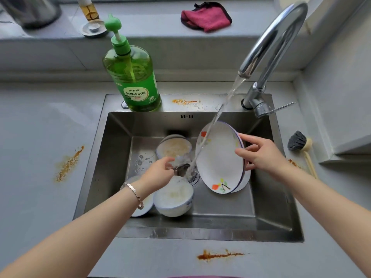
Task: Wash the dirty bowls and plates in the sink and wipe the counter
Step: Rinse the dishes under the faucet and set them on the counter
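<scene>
Rinse technique: judging by the stream, the plate wants a slow turn by its rim so water sweeps the whole face, not just the upper left edge; a firm pinch matters, since wet glaze is likely slippery.
Right fingers: thumb (241,152) lies on the face of the front plate (218,157), the other fingers curl behind its right rim. The right hand (261,155) is grasping it, tilted on edge, right of centre.
Left fingers: curled together at the drain, centre of the frame; whether the left hand (158,171) pinches anything I cannot tell.
Second plate: its edge (244,182) shows just behind the first.
Water: the stream (226,99) strikes the plate's upper left rim and runs toward the drain.
Bowls: one soiled bowl (173,147) above the left hand, another bowl (173,197) below it, both in the sink (90,177).
Counter: brown stains (68,163) at left, none wiped yet; pink cloth (206,17) lies at top centre.
</scene>
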`<state>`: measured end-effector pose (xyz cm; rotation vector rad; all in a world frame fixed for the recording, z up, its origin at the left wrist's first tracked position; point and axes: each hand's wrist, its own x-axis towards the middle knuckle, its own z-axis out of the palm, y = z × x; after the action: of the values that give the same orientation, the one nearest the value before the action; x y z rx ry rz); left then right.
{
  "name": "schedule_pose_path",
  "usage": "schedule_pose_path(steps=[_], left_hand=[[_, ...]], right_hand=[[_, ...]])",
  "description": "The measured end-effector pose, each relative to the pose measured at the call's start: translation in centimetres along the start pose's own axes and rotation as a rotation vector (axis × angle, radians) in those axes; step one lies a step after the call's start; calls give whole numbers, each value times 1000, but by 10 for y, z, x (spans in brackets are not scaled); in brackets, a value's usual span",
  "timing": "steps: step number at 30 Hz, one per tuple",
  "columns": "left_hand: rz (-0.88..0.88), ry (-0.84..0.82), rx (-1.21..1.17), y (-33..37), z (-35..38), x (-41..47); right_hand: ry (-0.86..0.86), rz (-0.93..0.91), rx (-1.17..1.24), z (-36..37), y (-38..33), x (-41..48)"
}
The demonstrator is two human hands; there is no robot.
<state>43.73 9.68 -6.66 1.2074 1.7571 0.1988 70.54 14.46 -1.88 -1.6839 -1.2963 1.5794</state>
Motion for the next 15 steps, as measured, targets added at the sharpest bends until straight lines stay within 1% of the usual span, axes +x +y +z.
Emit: schedule_pose_path(steps=[4,7,10,13,14,15], left_hand=[[13,-43,110,-9,9,-1],[27,-82,162,-14,14,-5],[43,-100,197,-17,17,-9],[48,-93,202,-21,20,-12],[44,-93,198,-22,21,-13],[36,-96,198,-24,22,-14]], right_hand=[[-7,38,-147,-2,0,0],[7,111,-219,-12,9,-6],[96,154,-343,-24,24,-12],[224,142,-444,-30,47,-18],[267,149,-417,-29,57,-19],[306,174,-333,-27,66,-19]])
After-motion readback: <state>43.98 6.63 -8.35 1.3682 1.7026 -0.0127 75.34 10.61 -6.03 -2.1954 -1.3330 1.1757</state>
